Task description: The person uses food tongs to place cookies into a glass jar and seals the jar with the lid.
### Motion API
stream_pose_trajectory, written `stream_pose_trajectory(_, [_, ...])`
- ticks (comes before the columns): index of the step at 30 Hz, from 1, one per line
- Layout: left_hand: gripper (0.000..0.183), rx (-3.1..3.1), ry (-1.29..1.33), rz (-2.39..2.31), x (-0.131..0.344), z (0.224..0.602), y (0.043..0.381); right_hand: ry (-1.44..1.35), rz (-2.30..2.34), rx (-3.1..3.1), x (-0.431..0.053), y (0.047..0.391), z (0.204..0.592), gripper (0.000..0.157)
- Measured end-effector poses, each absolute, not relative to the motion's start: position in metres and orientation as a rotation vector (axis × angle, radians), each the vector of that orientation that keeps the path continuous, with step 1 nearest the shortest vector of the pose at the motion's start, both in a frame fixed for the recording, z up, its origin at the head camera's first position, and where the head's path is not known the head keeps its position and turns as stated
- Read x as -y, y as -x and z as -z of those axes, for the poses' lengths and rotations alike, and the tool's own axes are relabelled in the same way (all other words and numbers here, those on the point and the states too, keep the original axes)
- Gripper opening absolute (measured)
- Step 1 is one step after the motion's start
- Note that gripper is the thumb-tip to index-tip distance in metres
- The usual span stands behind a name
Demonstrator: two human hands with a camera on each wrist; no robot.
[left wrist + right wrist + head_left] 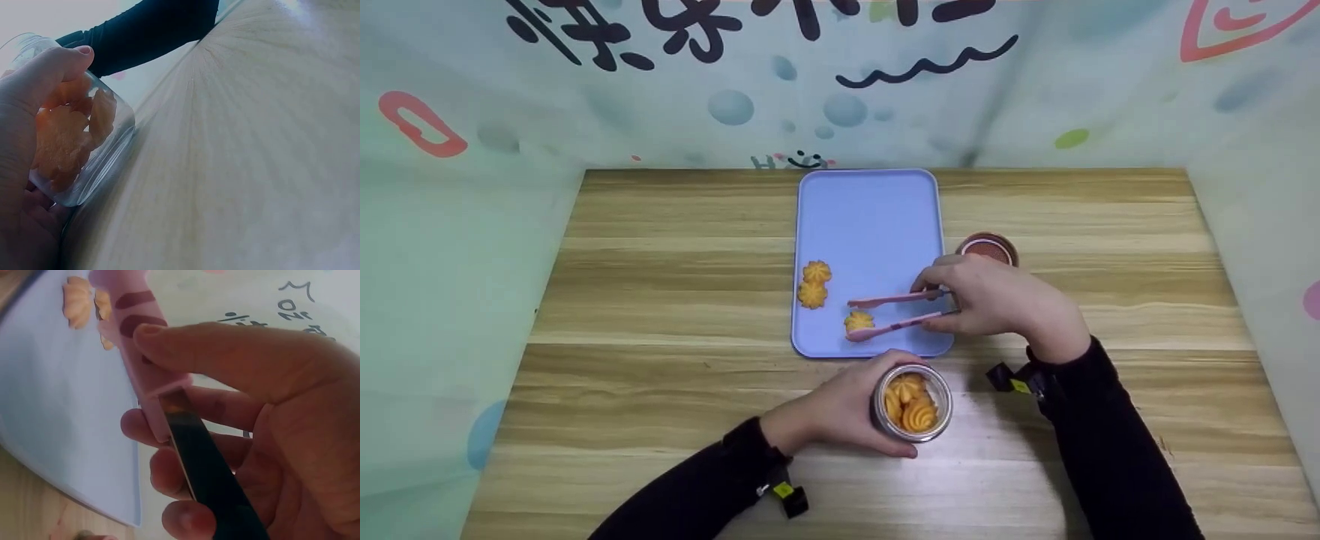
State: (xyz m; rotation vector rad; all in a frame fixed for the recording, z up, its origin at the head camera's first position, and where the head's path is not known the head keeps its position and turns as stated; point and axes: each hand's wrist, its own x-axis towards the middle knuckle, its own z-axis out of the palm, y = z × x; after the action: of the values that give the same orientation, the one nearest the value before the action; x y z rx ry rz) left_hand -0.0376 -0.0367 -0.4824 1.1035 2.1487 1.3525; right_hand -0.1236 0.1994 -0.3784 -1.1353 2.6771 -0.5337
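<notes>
The tongs [896, 299] are held by the right hand [997, 300], thumb on one side and fingers on the other, with their arms spread apart over the near part of the tray [870, 225]. One cookie [859, 322] lies between the tips on the tray; its near edge is overlapped by the near arm in the head view, and whether it is touched cannot be told. If the arms are squeezed together off-centre, the cookie could be spun or pushed away rather than pinched; if squeezed too hard, its ridged edge could be crumbled, since it looks brittle.

The jar [948, 405] is gripped round its side by the fingers of the left hand [847, 409], with its mouth open upward, just beyond the near edge of the tray. Whether its base is borne by the table [660, 300] cannot be told. Should that grip be loosened, the glass could be tipped and the cookies inside [919, 415] spilled.

The two other cookies [814, 283], set together by the left rim, could be jostled if the tray is bumped. The brown lid [988, 244], partly covered by the right hand, could be knocked by a careless backward sweep.
</notes>
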Motion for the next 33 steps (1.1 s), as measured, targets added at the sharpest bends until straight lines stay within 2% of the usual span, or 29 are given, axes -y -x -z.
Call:
stream_pose_trajectory(9, [0.103,-2.155,-1.083,-1.339,0.037,0.482,0.037,1.031,0.439,-2.737,-0.195,0.128,0.387,0.04])
stream_pose_trajectory(22, [0.101,-2.093,-1.065,-1.38,0.038,0.477,0.035,0.714,0.427,-2.915,-0.216,0.137,0.387,0.041])
stream_pose_trajectory(27, [0.102,-2.091,-1.042,-1.373,0.038,0.476,0.035,0.735,0.434,-2.896,-0.215,0.139,0.388,0.035])
stream_pose_trajectory(33, [0.1,-2.121,-1.101,-1.377,0.036,0.482,0.037,0.884,0.487,-2.863,-0.219,0.143,0.39,0.025])
